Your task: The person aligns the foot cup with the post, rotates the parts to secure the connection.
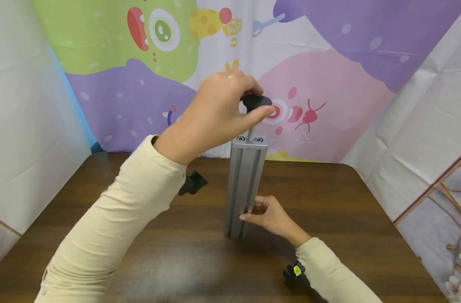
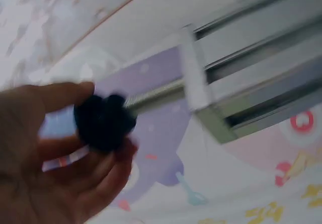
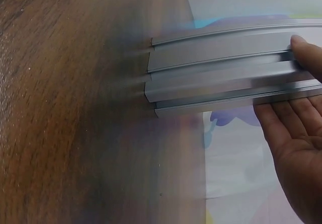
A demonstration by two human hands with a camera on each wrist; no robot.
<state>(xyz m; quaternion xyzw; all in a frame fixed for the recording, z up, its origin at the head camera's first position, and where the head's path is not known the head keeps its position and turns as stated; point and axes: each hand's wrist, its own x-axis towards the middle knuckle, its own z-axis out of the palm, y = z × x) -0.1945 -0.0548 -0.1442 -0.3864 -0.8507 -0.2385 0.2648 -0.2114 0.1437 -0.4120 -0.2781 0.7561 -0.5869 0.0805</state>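
"Two bolts (image 1: 258,139) flank the rod (image 1: 250,133) atop the upright metal profile (image 1: 245,181). Anything around it?"
"Wooden table (image 1: 170,252) beneath, cartoon curtain (image 1: 313,80) behind."
"And the hands?"
"Left hand (image 1: 221,107), raised, grasps the black knob (image 1: 257,101); right hand (image 1: 273,218), low, grips the profile."

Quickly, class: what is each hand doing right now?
Left hand: closed, holding the black knob.
Right hand: closed, holding the metal post low down.
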